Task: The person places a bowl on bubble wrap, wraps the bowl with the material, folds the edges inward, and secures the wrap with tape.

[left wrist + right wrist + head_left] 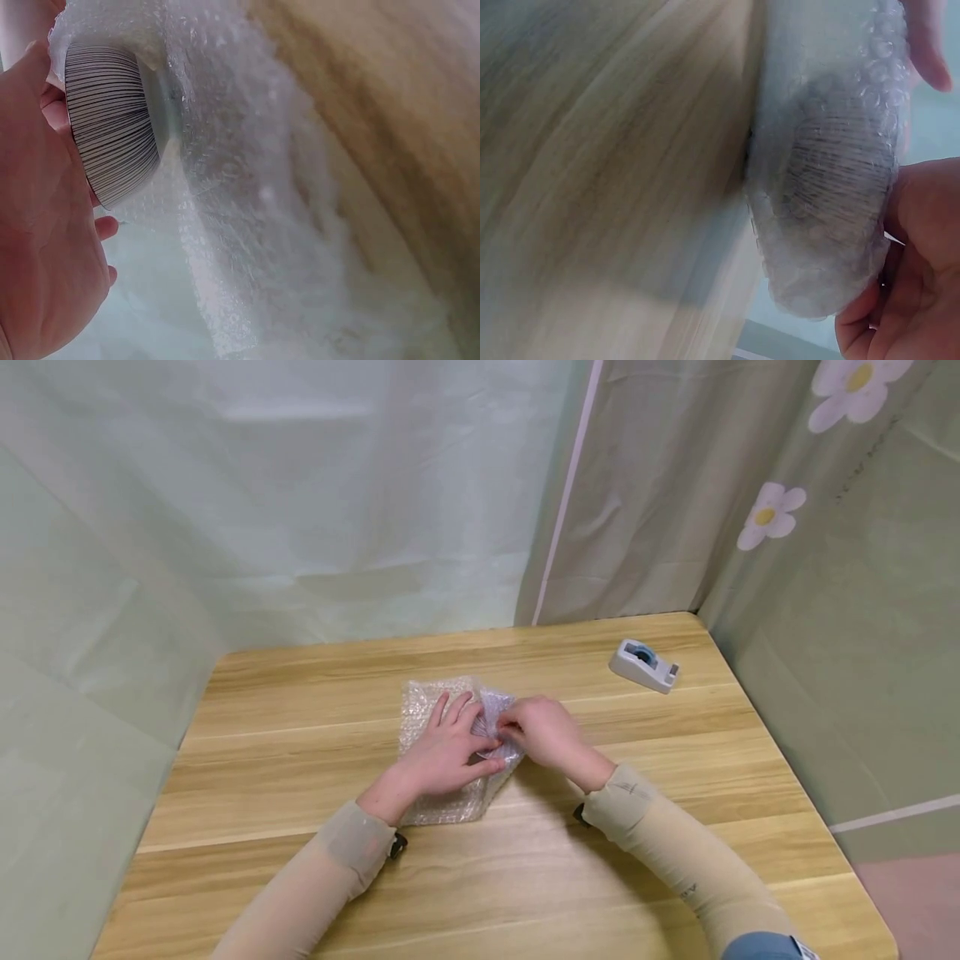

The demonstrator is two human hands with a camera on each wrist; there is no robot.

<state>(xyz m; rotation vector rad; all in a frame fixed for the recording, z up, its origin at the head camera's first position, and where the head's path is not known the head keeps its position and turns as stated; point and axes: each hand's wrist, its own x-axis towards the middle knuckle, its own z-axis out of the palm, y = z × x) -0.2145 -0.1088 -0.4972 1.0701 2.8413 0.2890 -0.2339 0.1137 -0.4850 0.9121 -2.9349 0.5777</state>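
Note:
A sheet of bubble wrap (448,811) lies on the wooden table, its right side folded up against a bowl. The bowl (112,124), white with thin dark stripes, stands mouth up on the wrap in the left wrist view. Through the film, the right wrist view shows its striped side (840,165) blurred. My left hand (442,753) rests over the bowl and wrap with its fingers spread. At the bowl's right side, my right hand (546,732) pinches the folded edge of the bubble wrap. The hands hide much of the bowl in the head view.
A white tape dispenser (643,667) with a blue core stands at the table's back right. Curtains (360,510) hang behind the table (300,693) and along both sides.

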